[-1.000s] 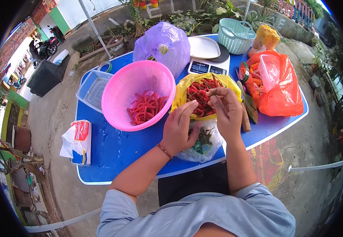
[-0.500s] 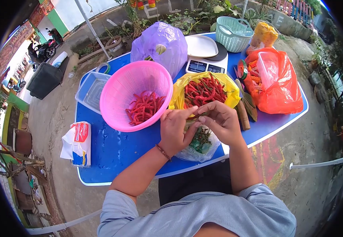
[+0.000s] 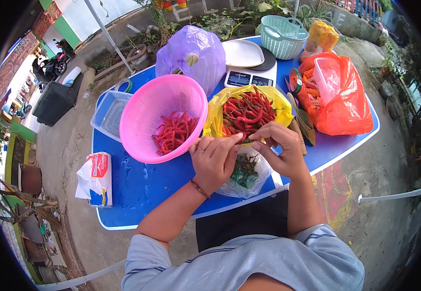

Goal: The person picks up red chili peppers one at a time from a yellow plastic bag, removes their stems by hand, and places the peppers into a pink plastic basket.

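Observation:
My left hand (image 3: 215,160) is closed in a pinch around a red chili pepper (image 3: 246,139), mostly hidden by the fingers. Facing it, my right hand (image 3: 282,149) pinches at the chili's stem end with thumb and forefinger. Just beyond both hands, a yellow plastic bag (image 3: 214,112) stands open, full of red chilies (image 3: 249,112) with stems. Below the hands sits a clear plastic bag (image 3: 234,188) holding green stems (image 3: 247,167). To the left, a tilted pink colander (image 3: 140,109) contains several red chilies (image 3: 176,133).
On the blue table (image 3: 137,194) are a tissue pack (image 3: 100,177), a clear container (image 3: 109,114), a purple bag (image 3: 196,53), a kitchen scale (image 3: 250,79), a green basket (image 3: 280,41) and a red bag (image 3: 343,106). A wooden-handled knife (image 3: 297,136) lies right of the yellow bag.
My hands have shifted slightly, and the right fingers have drawn a little away from the left. The view has moved a little; the objects on the table stay put.

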`<state>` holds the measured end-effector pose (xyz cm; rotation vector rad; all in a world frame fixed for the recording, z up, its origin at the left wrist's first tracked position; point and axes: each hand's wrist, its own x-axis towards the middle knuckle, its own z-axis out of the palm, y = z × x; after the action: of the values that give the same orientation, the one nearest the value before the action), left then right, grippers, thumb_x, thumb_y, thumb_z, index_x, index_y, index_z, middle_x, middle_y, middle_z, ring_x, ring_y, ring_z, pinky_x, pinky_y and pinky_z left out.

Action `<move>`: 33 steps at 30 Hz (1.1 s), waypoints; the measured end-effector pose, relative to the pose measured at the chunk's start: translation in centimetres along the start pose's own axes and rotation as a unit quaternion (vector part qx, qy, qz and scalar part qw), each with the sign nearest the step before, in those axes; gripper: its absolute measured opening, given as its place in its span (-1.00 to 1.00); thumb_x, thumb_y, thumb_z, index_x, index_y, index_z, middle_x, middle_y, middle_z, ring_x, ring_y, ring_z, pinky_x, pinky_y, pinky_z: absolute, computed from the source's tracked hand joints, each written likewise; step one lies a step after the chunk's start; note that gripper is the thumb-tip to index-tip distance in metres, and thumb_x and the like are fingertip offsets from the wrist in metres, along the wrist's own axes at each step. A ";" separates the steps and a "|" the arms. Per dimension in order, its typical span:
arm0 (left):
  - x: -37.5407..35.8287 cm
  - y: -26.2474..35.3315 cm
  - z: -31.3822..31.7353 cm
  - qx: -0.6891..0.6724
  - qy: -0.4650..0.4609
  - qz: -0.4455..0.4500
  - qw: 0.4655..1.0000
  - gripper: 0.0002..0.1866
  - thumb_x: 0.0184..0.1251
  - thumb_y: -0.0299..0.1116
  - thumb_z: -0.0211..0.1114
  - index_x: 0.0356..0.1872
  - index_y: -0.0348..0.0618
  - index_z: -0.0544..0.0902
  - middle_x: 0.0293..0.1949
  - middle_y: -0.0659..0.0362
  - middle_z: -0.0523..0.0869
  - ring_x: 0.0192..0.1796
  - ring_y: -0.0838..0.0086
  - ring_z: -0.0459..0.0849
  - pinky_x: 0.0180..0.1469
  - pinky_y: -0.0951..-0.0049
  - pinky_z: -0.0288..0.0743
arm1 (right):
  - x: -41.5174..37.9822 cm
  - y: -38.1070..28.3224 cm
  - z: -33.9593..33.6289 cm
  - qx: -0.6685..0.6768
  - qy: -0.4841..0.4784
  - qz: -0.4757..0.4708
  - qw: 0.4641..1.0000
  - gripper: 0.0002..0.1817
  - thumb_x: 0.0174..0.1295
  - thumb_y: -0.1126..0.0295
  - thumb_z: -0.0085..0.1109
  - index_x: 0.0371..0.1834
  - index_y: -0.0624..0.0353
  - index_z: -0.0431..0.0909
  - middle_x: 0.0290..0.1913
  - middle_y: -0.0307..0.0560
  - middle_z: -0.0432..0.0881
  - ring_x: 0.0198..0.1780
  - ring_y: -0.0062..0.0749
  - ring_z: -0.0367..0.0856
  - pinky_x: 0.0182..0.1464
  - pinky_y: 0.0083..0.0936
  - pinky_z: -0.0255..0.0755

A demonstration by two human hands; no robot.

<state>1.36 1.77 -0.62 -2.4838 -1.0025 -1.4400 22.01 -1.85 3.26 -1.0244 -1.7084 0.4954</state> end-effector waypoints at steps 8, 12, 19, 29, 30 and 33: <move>0.1 0.1 -0.1 -0.002 0.002 0.044 0.999 -0.85 0.36 -0.37 0.44 -0.08 0.04 0.77 -0.13 0.33 0.80 -0.07 0.40 0.68 0.16 0.25 0.33 | -0.2 -0.6 0.1 -0.053 0.003 0.044 0.998 -0.92 0.27 0.59 0.38 -0.25 0.27 0.65 -0.38 -0.09 0.68 -0.44 -0.47 0.61 -0.39 -0.52 0.46; 0.0 -0.1 0.2 0.003 0.002 0.069 0.998 -0.79 0.34 -0.37 0.46 -0.02 0.04 0.76 0.05 0.28 0.78 0.10 0.35 0.68 0.26 0.21 0.33 | -0.2 -0.8 0.0 -0.077 0.006 0.039 0.996 -0.91 0.26 0.61 0.36 -0.26 0.27 0.62 -0.35 -0.03 0.69 -0.36 -0.22 0.69 -0.31 -0.40 0.53; 0.0 1.5 0.1 0.060 0.058 0.129 0.988 -0.69 0.38 -0.25 0.41 0.13 0.17 0.75 0.27 0.26 0.72 0.35 0.34 0.57 0.41 0.17 0.24 | -0.1 -0.9 0.4 -0.138 0.021 0.029 0.990 -0.88 0.25 0.55 0.36 -0.24 0.24 0.58 -0.31 0.01 0.70 -0.24 -0.02 0.73 -0.20 -0.25 0.58; 0.4 0.3 -0.4 -0.004 -0.016 0.065 0.998 -0.80 0.32 -0.39 0.47 -0.05 -0.03 0.75 -0.18 0.31 0.79 -0.11 0.38 0.70 0.08 0.26 0.35 | -0.3 -0.9 0.4 -0.064 -0.024 0.004 0.998 -0.88 0.31 0.66 0.24 -0.15 0.30 0.53 -0.24 0.10 0.66 -0.22 0.10 0.70 -0.17 -0.23 0.58; 0.4 0.2 -0.4 -0.018 -0.016 0.063 0.998 -0.80 0.32 -0.41 0.46 -0.06 -0.05 0.75 -0.19 0.29 0.79 -0.12 0.36 0.70 0.06 0.27 0.37 | -0.2 -0.9 0.4 -0.053 -0.027 0.016 0.998 -0.88 0.31 0.66 0.23 -0.16 0.30 0.53 -0.24 0.11 0.66 -0.22 0.10 0.70 -0.17 -0.24 0.58; 0.3 0.1 0.1 -0.076 -0.006 0.048 0.996 -0.80 0.31 -0.47 0.46 -0.07 -0.11 0.73 -0.21 0.21 0.77 -0.15 0.28 0.70 -0.01 0.27 0.45 | -0.1 -1.7 0.4 0.003 -0.046 0.083 0.995 -0.90 0.31 0.68 0.21 -0.17 0.31 0.53 -0.24 0.13 0.66 -0.22 0.10 0.71 -0.18 -0.25 0.58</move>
<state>1.59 1.83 -0.40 -2.6069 -0.7916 -1.5272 20.94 -2.78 4.30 -1.1619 -1.7084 0.6627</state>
